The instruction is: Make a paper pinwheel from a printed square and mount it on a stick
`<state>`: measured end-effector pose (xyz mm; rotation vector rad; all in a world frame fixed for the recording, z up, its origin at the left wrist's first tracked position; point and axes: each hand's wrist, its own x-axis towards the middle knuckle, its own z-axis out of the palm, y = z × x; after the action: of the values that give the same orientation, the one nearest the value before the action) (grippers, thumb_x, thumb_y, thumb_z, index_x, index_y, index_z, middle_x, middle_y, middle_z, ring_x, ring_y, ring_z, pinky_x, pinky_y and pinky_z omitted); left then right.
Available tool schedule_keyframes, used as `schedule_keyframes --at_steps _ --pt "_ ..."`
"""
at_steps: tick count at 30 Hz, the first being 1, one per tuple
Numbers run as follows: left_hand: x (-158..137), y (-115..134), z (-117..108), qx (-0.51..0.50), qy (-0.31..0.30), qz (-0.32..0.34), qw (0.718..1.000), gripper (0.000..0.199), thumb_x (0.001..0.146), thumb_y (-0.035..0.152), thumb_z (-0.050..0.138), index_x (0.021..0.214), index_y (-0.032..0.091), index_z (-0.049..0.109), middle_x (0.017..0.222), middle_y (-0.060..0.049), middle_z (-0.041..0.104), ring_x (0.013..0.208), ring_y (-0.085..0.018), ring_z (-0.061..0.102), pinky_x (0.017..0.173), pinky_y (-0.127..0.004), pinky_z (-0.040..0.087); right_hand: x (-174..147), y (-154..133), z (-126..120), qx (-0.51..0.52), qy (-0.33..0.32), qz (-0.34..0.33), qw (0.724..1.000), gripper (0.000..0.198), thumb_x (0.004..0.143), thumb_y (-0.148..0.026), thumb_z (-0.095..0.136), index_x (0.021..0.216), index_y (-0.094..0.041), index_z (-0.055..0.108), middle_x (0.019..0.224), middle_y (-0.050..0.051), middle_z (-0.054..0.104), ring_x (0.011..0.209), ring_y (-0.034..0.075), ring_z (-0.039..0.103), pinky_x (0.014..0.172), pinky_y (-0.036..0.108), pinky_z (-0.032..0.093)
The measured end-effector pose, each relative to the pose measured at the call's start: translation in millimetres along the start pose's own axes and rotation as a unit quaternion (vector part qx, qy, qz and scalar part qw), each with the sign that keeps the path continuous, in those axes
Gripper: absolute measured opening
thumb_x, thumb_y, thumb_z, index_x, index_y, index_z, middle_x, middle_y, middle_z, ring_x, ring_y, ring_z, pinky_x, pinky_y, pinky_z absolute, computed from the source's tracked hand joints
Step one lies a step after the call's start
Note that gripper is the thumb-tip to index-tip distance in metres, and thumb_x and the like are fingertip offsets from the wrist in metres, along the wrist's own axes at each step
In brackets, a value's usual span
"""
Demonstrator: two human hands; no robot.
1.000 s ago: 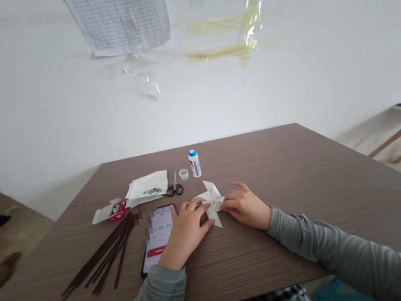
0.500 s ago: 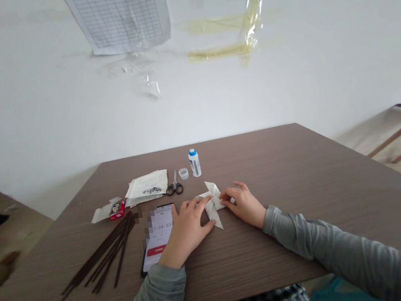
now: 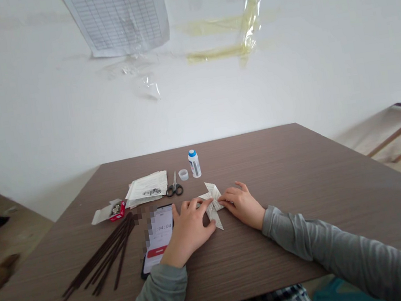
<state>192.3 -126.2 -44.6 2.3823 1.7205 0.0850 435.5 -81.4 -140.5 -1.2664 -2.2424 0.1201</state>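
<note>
A folded paper pinwheel (image 3: 213, 215), made of printed sheet, lies on the table between my hands. My left hand (image 3: 193, 229) steadies it from the left: the fingertips press near its centre and the thumb rests by the lower blade. From the other side, my right hand (image 3: 244, 205) has thumb and fingers closed on the right blade. Part of the left blade is hidden under my left fingers. Beneath my left wrist and partly covered by it is a phone (image 3: 159, 237) with a running timer.
Beyond the pinwheel stand a white bottle with a blue cap (image 3: 194, 164) and a small clear cup (image 3: 183, 174). Scissors (image 3: 175, 187) lie beside a stack of printed paper (image 3: 146, 189). Left of these are an opened red box (image 3: 117, 210) of small metal pieces and several dark brown sticks (image 3: 103, 258).
My right fingertips have shifted slightly left along the pinwheel's right blade. My left fingers stay on the paper, and the other things keep their places.
</note>
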Motion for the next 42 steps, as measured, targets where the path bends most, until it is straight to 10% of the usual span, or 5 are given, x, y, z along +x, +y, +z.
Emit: schedule_keyframes --at_steps 42 --pt "2 7 -6 0.016 -0.026 -0.007 1.000 0.068 0.113 0.041 0.080 0.181 0.045 0.082 0.181 -0.015 0.076 0.171 -0.053 0.064 0.154 -0.096 0.031 -3 1 -11 -0.015 -0.021 -0.009 1.000 0.017 0.126 -0.033 0.085 0.132 -0.031 0.101 0.125 0.011 0.096 0.123 0.034 0.089 0.145 0.076 0.051"
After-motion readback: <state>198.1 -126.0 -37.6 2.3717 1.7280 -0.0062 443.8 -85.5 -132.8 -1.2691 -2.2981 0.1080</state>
